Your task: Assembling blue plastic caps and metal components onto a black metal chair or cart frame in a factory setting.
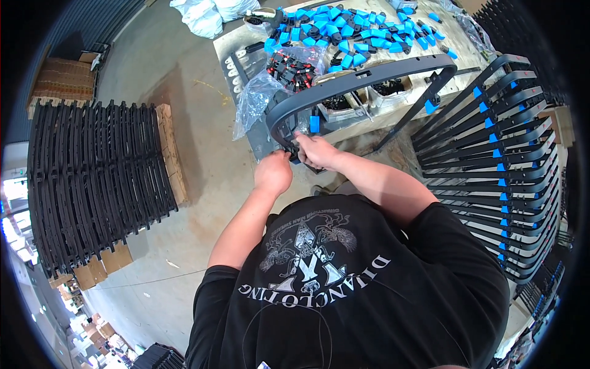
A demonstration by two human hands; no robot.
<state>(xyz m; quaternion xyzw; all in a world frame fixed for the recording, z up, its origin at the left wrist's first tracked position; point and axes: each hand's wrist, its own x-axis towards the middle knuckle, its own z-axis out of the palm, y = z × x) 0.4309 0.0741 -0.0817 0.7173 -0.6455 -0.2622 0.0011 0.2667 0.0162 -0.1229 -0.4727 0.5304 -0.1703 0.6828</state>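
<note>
A large black curved frame (362, 80) arches over the near edge of the worktable, bent down at both ends. My right hand (314, 152) is closed round the lower part of its left leg. Close beside it, my left hand (272, 171) has its fingers pinched at the end of that leg; whatever lies between them is too small and hidden to name. A blue-capped piece (314, 123) shows just above my right hand. Another blue piece (431, 106) sits on the frame's right leg.
On the worktable (452, 58) lie many blue and black plastic pieces (344, 27), a bag of red and black parts (291, 69) and open containers of small black parts (388, 87). Similar frames (491, 166) stand racked at right. Black bars (92, 178) are stacked on a pallet at left.
</note>
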